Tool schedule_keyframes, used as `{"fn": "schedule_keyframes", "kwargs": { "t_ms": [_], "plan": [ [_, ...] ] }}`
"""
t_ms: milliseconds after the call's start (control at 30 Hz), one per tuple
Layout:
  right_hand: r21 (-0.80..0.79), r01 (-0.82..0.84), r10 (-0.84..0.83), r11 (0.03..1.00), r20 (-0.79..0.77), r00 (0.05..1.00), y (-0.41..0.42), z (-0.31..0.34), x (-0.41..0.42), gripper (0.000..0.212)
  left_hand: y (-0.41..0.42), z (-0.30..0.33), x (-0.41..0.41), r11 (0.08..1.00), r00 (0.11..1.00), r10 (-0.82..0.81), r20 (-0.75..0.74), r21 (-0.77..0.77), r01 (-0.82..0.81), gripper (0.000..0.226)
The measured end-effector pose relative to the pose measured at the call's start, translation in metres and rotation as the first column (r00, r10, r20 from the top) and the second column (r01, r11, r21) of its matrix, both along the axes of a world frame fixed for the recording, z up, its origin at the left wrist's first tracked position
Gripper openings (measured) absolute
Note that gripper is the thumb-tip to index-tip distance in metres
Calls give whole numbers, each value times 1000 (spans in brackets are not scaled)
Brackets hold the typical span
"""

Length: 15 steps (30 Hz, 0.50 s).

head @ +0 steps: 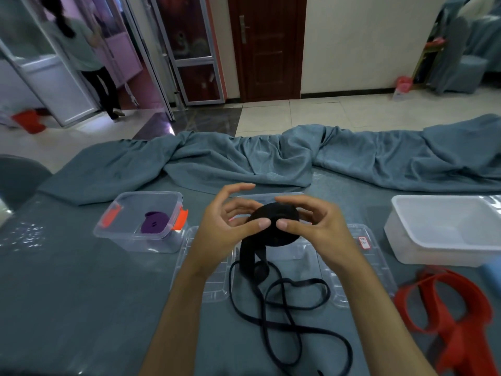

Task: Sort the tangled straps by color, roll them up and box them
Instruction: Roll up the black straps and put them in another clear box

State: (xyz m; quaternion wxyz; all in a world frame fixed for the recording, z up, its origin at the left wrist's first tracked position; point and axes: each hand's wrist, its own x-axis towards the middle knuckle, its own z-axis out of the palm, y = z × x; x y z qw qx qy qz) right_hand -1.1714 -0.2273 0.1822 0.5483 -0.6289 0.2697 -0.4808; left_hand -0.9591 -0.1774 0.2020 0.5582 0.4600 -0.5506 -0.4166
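Observation:
Both hands hold a partly rolled black strap [276, 226] above the middle of the table. My left hand [227, 226] pinches the roll's left side with thumb and fingers. My right hand [311, 223] grips its right side, thumbs almost touching. The strap's loose tail [284, 316] hangs down and lies in loops on the table in front of me. A rolled purple strap [154, 222] sits in a clear box with orange clips [130, 237] at the left. Red straps [444, 308] lie tangled at the right. A clear box [271, 198] stands behind my hands, mostly hidden.
A white plastic tub [439, 234] stands at the right. Clear lids [217, 283] lie flat under my forearms. Bunched blue-grey cloth [271, 158] runs along the table's far edge. A person [84, 50] stands in a doorway at the far left.

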Motion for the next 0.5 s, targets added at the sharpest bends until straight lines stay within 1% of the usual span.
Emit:
{"fn": "schedule_keyframes", "kwargs": {
  "t_ms": [67, 133, 200, 267, 300, 367, 433, 500],
  "plan": [
    [62, -2, -2, 998, 64, 998, 2, -4, 4, 31, 0, 3, 0, 998, 998, 48, 50, -46, -45, 55],
    [76, -9, 4, 997, 61, 998, 5, -5, 5, 26, 0, 3, -2, 992, 992, 97, 75, -85, -91, 49],
    [47, -44, 44, 998, -10, 999, 5, -3, 2, 29, 0, 0, -5, 988, 990, 124, 64, -106, -117, 44],
    [-8, -67, 65, 998, -122, 990, 6, -2, -2, 37, 0, -6, -7, 988, 990, 122, 70, -106, -114, 39],
    [-34, -61, 55, 998, -168, 984, 7, -3, -4, 40, 0, -9, -6, 990, 990, 113, 89, -97, -105, 37],
    [-58, -29, 17, 998, -205, 979, 9, -6, -5, 40, 1, -16, -3, 996, 989, 80, 125, -59, -73, 37],
    [-65, 6, -19, 998, -200, 980, 11, -7, -5, 38, 2, -26, 6, 999, 983, 50, 174, -20, -47, 42],
    [-68, 34, -46, 997, -187, 981, 11, -8, -6, 37, 4, -39, 18, 998, 968, 46, 247, 37, -56, 45]
  ]
}}
